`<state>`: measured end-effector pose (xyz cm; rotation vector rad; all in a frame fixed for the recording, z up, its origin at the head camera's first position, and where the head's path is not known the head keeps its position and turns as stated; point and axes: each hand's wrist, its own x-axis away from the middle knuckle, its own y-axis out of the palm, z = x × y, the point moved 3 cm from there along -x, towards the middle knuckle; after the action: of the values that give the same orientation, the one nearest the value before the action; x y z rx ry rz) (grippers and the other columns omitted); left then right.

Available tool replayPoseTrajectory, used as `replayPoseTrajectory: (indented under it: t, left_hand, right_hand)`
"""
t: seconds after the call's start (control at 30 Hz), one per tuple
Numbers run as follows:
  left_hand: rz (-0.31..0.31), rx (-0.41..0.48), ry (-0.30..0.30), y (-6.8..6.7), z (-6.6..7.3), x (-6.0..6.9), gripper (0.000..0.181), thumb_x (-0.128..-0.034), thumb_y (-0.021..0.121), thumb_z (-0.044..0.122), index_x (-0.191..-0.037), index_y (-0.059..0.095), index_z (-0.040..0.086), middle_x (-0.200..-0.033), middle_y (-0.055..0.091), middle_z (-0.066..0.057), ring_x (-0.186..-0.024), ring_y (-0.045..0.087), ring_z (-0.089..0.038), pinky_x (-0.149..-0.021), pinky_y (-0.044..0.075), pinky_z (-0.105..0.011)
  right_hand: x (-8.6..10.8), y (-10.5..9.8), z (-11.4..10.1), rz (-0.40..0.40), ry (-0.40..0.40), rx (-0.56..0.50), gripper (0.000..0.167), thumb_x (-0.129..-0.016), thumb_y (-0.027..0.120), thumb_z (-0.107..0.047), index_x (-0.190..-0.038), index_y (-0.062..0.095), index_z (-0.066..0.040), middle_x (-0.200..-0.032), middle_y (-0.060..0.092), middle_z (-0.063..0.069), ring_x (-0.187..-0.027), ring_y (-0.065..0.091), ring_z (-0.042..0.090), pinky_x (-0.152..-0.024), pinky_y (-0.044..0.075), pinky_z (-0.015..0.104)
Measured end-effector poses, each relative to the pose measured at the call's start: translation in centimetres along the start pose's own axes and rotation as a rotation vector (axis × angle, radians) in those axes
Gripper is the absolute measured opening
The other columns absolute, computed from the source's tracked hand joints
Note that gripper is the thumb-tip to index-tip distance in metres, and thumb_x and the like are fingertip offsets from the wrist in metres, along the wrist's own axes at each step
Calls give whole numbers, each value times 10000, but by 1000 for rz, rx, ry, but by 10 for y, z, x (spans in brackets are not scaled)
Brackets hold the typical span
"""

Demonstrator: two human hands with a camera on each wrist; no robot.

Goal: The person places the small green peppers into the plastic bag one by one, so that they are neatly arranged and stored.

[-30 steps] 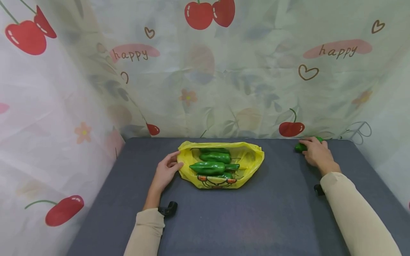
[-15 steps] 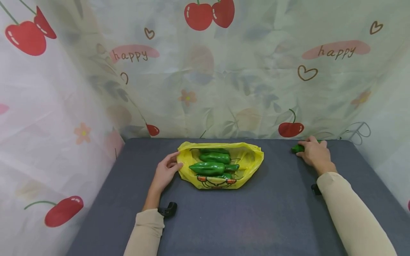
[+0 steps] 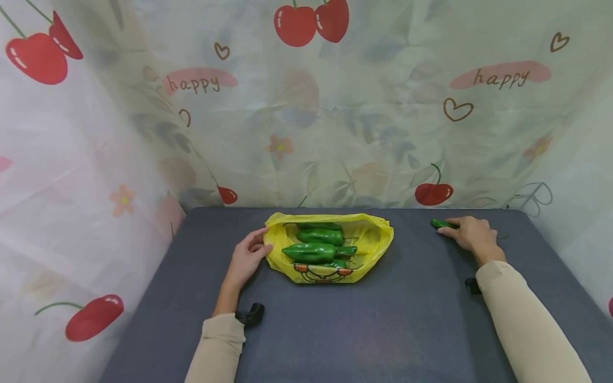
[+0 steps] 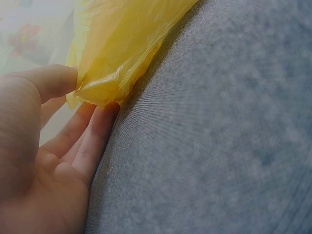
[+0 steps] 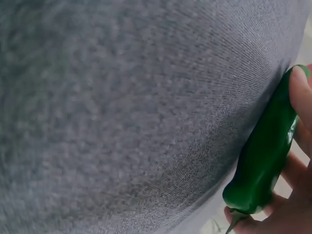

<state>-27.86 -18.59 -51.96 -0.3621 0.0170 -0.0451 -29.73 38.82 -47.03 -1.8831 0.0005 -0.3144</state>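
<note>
A yellow plastic bag [image 3: 375,244] lies at the back middle of the table, its mouth spread toward me. Several green peppers [image 3: 311,251] are inside it, stacked crosswise. My left hand [image 3: 245,259] pinches the bag's left edge between thumb and fingers; the crinkled yellow film [image 4: 122,44] fills the upper part of the left wrist view. At the back right, my right hand [image 3: 475,236] holds another green pepper [image 5: 263,151] low against the tabletop. Its tip [image 3: 438,224] pokes out left of the hand in the head view, and the stem end shows in the right wrist view.
The dark grey tabletop [image 3: 335,335] reaches a patterned cloth curtain [image 3: 306,133] at the back, with curtain also at both sides. A black wrist camera [image 3: 251,314] sits on the left wrist and another [image 3: 473,286] on the right.
My right hand has drawn the pepper slightly left and toward me from the table's back edge; the pepper has turned with it. The left hand and bag have stayed put.
</note>
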Motion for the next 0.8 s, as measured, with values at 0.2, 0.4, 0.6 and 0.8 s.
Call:
replayPoseTrajectory:
  t: [0.2, 0.4, 0.6, 0.8]
  left_hand:
    - [-3, 3, -4, 0, 1, -1, 517, -965, 713, 372, -1455, 551, 330, -1390, 634, -88, -1255, 629, -278, -1052, 488, -498]
    - [-10, 1, -20, 3, -1, -2, 534, -981, 698, 341, -1485, 528, 294, -1408, 622, -110, -1261, 624, -282, -1050, 485, -491]
    - [-2, -14, -11, 2, 0, -1, 522, -994, 682, 317, -1490, 528, 269, -1405, 622, -120, -1254, 627, -290, -1043, 495, -478]
    - [-9, -14, -19, 0, 12, 6, 522, -998, 678, 292, -1494, 526, 243, -1412, 617, -139, -1263, 621, -310, -1049, 492, -491]
  right_hand:
    - [3, -3, 0, -30, -9, 8, 735, -981, 595, -551, -1542, 434, -105, -1500, 365, 397, -1307, 328, 663, -1007, 283, 755]
    - [7, -1, 2, -40, -12, 10, 690, -1003, 601, -467, -1557, 405, -106, -1487, 377, 400, -1302, 319, 668, -992, 256, 781]
    - [9, -2, -1, 7, -55, 36, 655, -988, 638, -442, -1518, 473, -93, -1441, 451, 381, -1231, 393, 644, -940, 299, 761]
    - [14, -6, -6, 56, -99, 57, 625, -986, 645, -438, -1496, 510, -103, -1412, 486, 365, -1160, 450, 608, -870, 347, 711]
